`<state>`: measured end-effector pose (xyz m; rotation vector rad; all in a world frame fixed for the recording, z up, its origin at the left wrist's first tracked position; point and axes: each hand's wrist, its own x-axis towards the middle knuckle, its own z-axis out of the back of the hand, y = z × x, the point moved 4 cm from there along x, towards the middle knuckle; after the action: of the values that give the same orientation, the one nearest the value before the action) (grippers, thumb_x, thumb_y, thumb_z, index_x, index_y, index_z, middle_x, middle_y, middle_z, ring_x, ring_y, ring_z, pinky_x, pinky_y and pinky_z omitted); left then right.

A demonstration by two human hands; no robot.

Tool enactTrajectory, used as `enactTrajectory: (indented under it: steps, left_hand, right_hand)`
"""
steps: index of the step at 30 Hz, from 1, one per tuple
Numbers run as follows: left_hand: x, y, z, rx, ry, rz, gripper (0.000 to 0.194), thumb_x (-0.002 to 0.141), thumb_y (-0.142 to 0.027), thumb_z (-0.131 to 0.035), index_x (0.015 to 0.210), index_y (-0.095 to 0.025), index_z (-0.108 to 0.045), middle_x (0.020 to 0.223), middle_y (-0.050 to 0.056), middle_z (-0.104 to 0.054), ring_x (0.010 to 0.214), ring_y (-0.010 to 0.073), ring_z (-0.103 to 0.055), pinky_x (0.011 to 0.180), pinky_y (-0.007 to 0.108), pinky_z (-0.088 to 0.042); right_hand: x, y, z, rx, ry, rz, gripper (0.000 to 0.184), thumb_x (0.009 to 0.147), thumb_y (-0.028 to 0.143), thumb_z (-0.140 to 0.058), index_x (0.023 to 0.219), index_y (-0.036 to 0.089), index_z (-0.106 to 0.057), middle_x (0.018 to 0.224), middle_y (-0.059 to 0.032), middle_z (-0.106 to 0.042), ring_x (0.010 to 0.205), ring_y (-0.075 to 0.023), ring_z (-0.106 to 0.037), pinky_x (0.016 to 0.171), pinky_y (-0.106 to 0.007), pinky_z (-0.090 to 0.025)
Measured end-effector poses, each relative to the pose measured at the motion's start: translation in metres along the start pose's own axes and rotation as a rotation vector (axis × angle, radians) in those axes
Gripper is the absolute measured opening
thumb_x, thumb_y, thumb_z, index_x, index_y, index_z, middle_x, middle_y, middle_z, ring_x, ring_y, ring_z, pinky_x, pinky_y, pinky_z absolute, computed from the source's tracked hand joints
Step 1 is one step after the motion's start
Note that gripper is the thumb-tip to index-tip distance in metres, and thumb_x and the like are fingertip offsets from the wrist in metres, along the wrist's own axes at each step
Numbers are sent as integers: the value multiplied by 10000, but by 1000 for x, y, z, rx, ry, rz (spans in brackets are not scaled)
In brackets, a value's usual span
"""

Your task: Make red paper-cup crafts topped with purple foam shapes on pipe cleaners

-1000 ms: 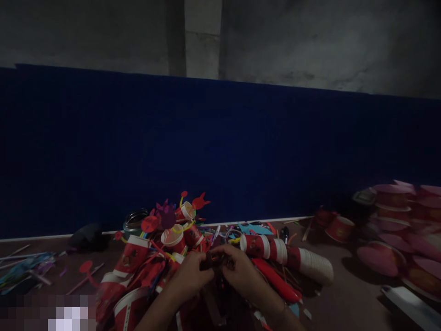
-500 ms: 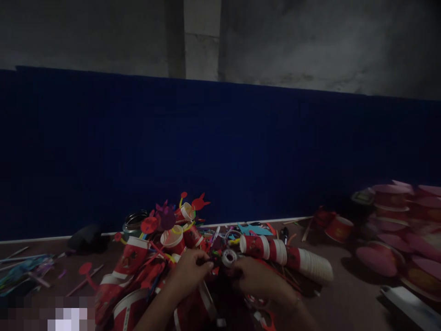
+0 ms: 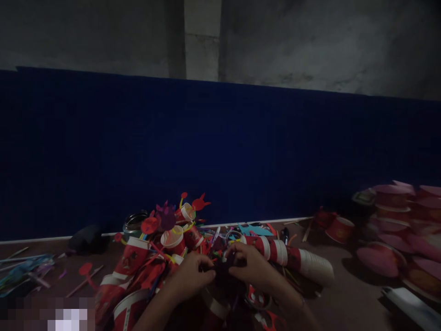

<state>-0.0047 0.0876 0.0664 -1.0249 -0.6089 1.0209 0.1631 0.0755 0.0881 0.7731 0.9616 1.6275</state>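
My left hand (image 3: 189, 276) and my right hand (image 3: 250, 266) meet low in the middle, fingers pinched together around a small dark object (image 3: 220, 269) that I cannot make out in the dim light. They hover over a heap of red paper cups (image 3: 132, 257) trimmed with coloured straws and paper shapes. A lying stack of red-and-white cups (image 3: 292, 257) sits just right of my right hand. A tape-like ring (image 3: 234, 235) lies behind my fingers.
A glass jar (image 3: 134, 221) stands behind the heap. Pink-lidded red bowls (image 3: 396, 216) are piled at the right. Straws and scraps (image 3: 24, 271) lie at the left. A dark blue panel (image 3: 220, 151) backs the brown table (image 3: 347, 294).
My hands parted half a second ago, with a small whitish roll showing between them. They have come back together around a dark object, and my right hand has risen slightly.
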Motion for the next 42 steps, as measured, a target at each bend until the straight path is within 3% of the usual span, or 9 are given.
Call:
enactTrajectory:
  steps: [6,11,13,17,21,26,35,39,42]
  left_hand:
    - [-1,-14,-2,-83,-44,-33,107,648,-228,-518,633,-144,-583,572,-36,-500,569,121,-449,532,218,-329]
    - [0,-16,6,-311,-159,-23,155,652,-309,-582,626,-158,-553,573,-29,-514,563,126,-470,549,226,-347]
    - [1,-14,10,-383,-230,-29,197,668,-350,-601,643,-161,-553,575,-35,-519,555,117,-468,553,221,-353]
    - [4,-6,9,-423,-292,-25,255,674,-398,-624,634,-159,-546,537,-52,-506,481,81,-423,493,197,-331]
    - [6,-1,2,-392,-202,75,289,638,-440,-634,682,-163,-561,407,-102,-402,332,52,-280,370,191,-208]
    - [5,-6,-1,-320,-160,37,329,670,-472,-594,586,-155,-566,364,-88,-383,320,57,-294,373,203,-183]
    - [10,-1,2,-384,-307,42,388,635,-544,-614,546,-170,-570,320,-92,-337,318,57,-265,367,205,-170]
    - [9,-1,0,-449,-315,49,433,605,-573,-637,591,-140,-617,376,-77,-409,311,34,-248,345,198,-141]
    - [6,-2,2,-553,-366,47,512,611,-583,-639,816,-115,-675,421,-79,-431,317,26,-232,333,185,-134]
  right_hand:
    - [-4,15,3,82,-68,73,312,594,88,-580,897,163,-584,559,62,-555,571,-116,-533,543,-206,-385]
    - [1,9,10,389,-181,44,372,698,321,-631,1034,180,-557,696,16,-629,597,-133,-566,557,-241,-415]
    - [4,3,9,453,-162,9,363,689,363,-657,986,167,-588,761,-12,-655,657,-148,-591,613,-261,-439]
    - [8,-6,5,417,-91,0,256,667,356,-684,790,133,-655,708,-29,-672,668,-170,-597,650,-284,-441]
    - [6,-9,3,402,-108,19,207,656,328,-678,723,132,-668,626,-4,-649,587,-149,-567,583,-263,-415]
    - [6,-8,3,426,-116,-15,197,581,319,-715,628,139,-650,545,18,-616,520,-128,-532,539,-248,-396]
    - [4,10,1,409,-111,78,318,711,442,-632,797,145,-704,739,-37,-698,716,-196,-609,675,-305,-458]
    - [5,7,0,416,-193,64,327,697,463,-639,772,148,-686,654,-24,-671,655,-183,-597,639,-292,-458]
    - [6,3,3,417,-308,31,371,690,519,-623,723,150,-650,586,-16,-633,584,-167,-573,578,-273,-450]
